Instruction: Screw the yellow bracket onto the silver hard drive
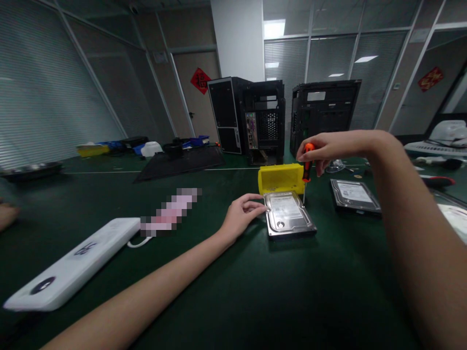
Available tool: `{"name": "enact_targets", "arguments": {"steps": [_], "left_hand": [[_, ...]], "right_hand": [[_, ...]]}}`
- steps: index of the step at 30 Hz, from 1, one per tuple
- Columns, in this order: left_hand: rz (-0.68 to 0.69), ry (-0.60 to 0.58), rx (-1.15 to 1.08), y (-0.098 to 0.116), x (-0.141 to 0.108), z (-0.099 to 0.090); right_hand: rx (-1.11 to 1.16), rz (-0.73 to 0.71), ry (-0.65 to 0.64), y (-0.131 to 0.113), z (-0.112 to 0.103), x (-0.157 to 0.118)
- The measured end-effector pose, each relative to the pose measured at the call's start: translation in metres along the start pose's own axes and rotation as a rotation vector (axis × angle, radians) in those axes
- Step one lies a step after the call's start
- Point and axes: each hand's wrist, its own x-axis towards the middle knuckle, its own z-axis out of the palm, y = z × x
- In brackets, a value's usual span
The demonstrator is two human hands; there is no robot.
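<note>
A silver hard drive (288, 214) with a white label lies flat on the dark green table. Fingers and thumb of my left hand (241, 214) are closed against its left edge. Above its far right corner, my right hand (321, 150) grips an orange-and-black screwdriver (308, 165) held upright, shaft pointing down. The tip is close to the drive's right edge; whether it touches a screw there I cannot tell. Just behind the drive stands a yellow plastic bin (280, 179), open side facing me.
A second hard drive (354, 195) lies to the right. Black computer cases (226, 114) stand at the back. On the left are a white power bank (78, 262) with a cable and a dark mat (178, 163). Part of another person's hand (8, 215) shows at the left edge.
</note>
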Motion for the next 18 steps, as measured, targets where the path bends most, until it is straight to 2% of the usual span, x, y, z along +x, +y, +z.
{"name": "enact_targets", "arguments": {"steps": [10,18], "left_hand": [[0.023,-0.016,0.028,0.0004,0.0000,-0.0009],[0.009,-0.023,0.036,0.0033,-0.0002,-0.0001]], "right_hand": [[0.054,-0.015,-0.018,0.0014,-0.0002,-0.0021],[-0.010,-0.051,-0.039,0.0018,-0.0035,-0.0057]]}}
